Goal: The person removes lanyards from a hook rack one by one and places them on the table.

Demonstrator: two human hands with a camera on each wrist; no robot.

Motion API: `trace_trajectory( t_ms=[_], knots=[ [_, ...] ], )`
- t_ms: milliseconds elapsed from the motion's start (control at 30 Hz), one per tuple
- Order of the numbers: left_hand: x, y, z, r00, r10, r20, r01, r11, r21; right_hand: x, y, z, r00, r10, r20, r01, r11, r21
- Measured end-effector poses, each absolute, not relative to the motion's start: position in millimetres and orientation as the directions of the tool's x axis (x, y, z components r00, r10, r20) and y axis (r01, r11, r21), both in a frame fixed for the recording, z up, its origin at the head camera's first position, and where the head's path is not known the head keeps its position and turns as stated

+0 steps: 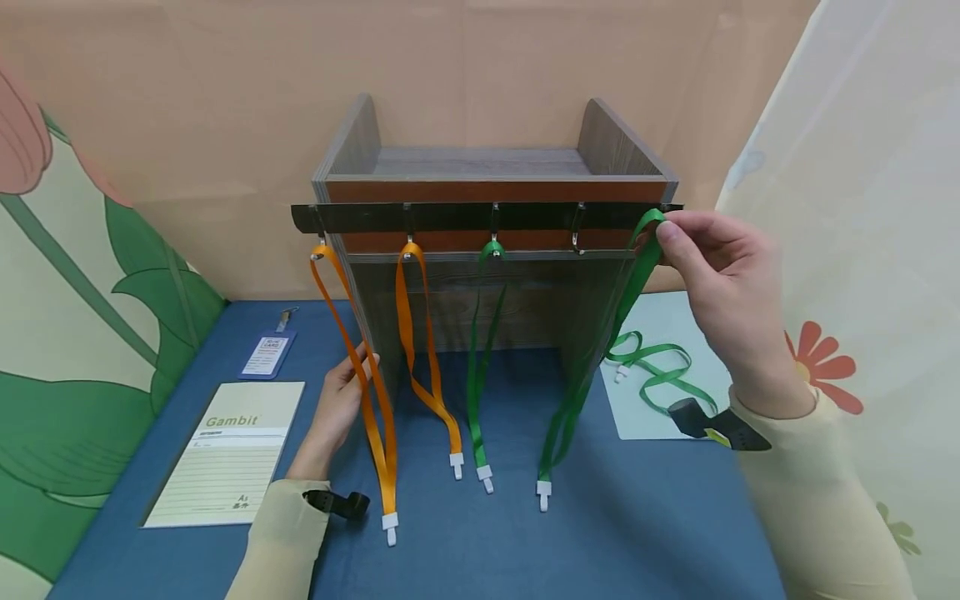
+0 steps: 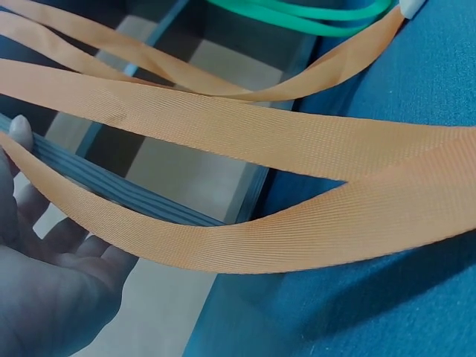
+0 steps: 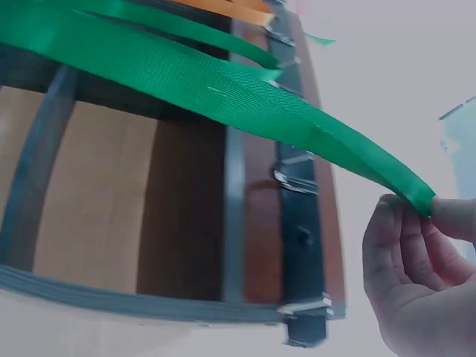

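Observation:
My right hand (image 1: 723, 275) pinches the top of a green lanyard (image 1: 573, 408) between thumb and fingers, beside the right end of the black hook rail (image 1: 450, 217). Its white clip hangs free below. In the right wrist view the strap runs taut from the fingertips past the hooks. My left hand (image 1: 341, 408) rests by the shelf's left side panel, behind an orange lanyard (image 1: 386, 467), with relaxed fingers against the panel's edge. That lanyard and a second orange lanyard (image 1: 437, 400) hang on the left hooks. Another green lanyard (image 1: 472, 392) hangs on the middle hook.
A grey wooden shelf (image 1: 480, 162) carries the rail; its fourth hook (image 1: 576, 242) is bare. At right, a green lanyard (image 1: 667, 379) lies on a pale sheet (image 1: 630, 425). A notebook (image 1: 225, 467) and a blue badge (image 1: 267, 354) lie on the left.

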State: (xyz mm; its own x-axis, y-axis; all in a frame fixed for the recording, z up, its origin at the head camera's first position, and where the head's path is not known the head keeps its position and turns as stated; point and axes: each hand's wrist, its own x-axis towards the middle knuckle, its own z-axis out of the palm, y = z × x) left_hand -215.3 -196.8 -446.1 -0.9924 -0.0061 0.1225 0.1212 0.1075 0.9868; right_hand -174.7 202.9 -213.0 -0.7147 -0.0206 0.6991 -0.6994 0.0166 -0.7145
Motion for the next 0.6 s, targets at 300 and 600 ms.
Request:
trace_trajectory(
  t_ms=[300,600],
  knots=[
    [-215.1,-198.8,-448.0,-0.991,-0.005,0.132,0.131,0.112,0.985,-165.9,217.4,-194.5,-0.705,0.093,0.703,-0.705,-0.194,-0.682],
    [-216.2,-197.1,-447.9,-0.990,0.004,0.138,0.138,0.101,0.985,-166.4,238.8,-182.1,-0.689,0.187,0.701,-0.717,-0.317,-0.620]
  ],
)
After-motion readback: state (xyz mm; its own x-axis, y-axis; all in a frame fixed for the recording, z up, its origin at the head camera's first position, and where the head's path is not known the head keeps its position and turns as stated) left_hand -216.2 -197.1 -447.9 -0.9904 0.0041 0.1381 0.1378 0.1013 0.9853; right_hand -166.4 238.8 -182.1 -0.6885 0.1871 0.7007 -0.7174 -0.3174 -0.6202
